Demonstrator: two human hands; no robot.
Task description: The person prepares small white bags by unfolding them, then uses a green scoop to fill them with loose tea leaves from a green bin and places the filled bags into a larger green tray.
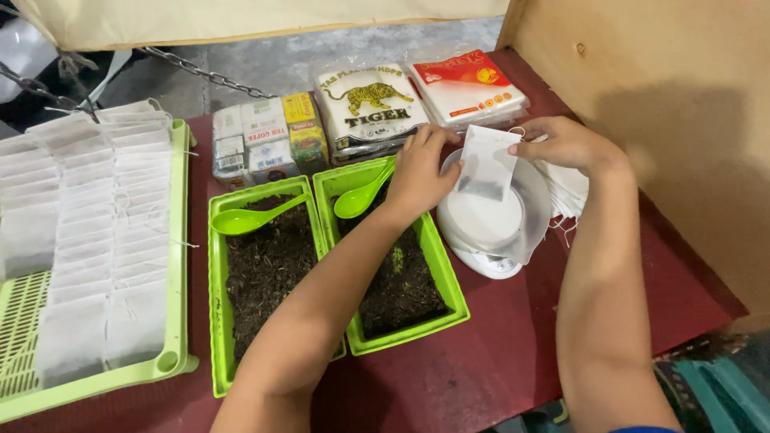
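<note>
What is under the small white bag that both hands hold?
Under the small white bag sits a white kitchen scale with a round pan. The left hand and bag cover part of the pan; its display is hidden.

Dark red table [497, 361]: green trays [220, 321], white scale [489, 256], packets [369, 112].

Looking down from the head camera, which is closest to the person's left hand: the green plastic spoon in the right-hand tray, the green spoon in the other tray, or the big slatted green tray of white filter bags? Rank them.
From the left hand:
1. Green plastic spoon in the right-hand tray, just beside the hand, touching or nearly so.
2. Green plastic spoon in the neighbouring tray, farther left.
3. Slatted green tray of white filter bags, at the far left.
</note>
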